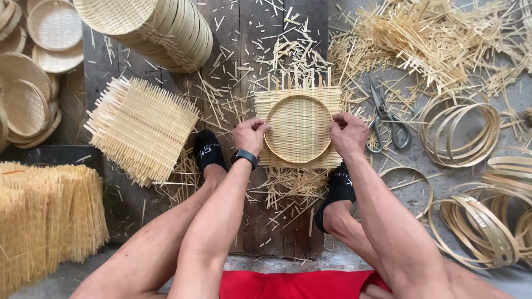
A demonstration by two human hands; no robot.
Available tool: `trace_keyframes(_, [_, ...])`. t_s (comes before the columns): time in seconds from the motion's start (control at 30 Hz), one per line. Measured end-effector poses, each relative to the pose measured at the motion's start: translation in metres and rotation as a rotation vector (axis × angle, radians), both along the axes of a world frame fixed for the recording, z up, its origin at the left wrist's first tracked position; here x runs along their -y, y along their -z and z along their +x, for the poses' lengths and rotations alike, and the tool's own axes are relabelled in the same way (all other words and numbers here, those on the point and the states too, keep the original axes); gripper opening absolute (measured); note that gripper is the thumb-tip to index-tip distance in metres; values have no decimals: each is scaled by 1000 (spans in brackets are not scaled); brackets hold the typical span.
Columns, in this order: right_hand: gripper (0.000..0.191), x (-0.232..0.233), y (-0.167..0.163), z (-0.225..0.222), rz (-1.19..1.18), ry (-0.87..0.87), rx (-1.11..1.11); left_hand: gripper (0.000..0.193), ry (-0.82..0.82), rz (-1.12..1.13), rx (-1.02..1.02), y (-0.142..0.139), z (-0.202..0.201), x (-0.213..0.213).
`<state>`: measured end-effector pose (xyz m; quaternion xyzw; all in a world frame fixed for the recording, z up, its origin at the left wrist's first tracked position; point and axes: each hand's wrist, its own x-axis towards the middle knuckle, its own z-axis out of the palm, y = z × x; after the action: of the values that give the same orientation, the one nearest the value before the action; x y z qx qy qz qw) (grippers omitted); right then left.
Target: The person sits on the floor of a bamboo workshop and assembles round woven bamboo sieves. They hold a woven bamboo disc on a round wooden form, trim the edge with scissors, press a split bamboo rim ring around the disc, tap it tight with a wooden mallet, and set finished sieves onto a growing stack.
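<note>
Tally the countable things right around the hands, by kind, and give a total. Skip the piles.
Scissors: 1
Woven mat under a round hoop, pressed by left hand and right hand: 1
Black socks: 2
Wristband: 1
Stack of square woven mats: 1
Total: 6

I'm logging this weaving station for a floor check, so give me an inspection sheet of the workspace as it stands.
Surface: dark wooden boards, concrete floor around them.
Job's things: square woven mat with a round hoop pressed into it, forming a shallow tray.
Clutter: bamboo offcuts scattered widely; scissors lying right of the mat.
Grippers: left hand and right hand grip the hoop's opposite edges.
Cables: nothing seen.
Surroundings: mat stack at left, finished trays above it, loose hoops at right, strip bundles at lower left.
</note>
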<state>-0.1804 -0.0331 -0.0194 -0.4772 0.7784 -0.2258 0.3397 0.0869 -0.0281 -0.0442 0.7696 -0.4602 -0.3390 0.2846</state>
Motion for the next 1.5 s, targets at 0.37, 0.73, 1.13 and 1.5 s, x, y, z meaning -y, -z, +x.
trace_keyframes(0.37, [21, 4, 31, -8, -48, -74, -100, 17, -38, 2, 74, 20, -1, 6])
trace_keyframes(0.73, [27, 6, 34, -7, -71, -50, -133, 11, -42, 131, -6, -1, -6, 14])
trace_keyframes(1.13, [29, 9, 20, -14, 50, 9, -18, 16, -142, 226, -404, 1, 2, 16])
trace_keyframes(1.5, [24, 28, 23, -27, 206, -73, 201, 24, 44, 133, -441, 12, 14, 24])
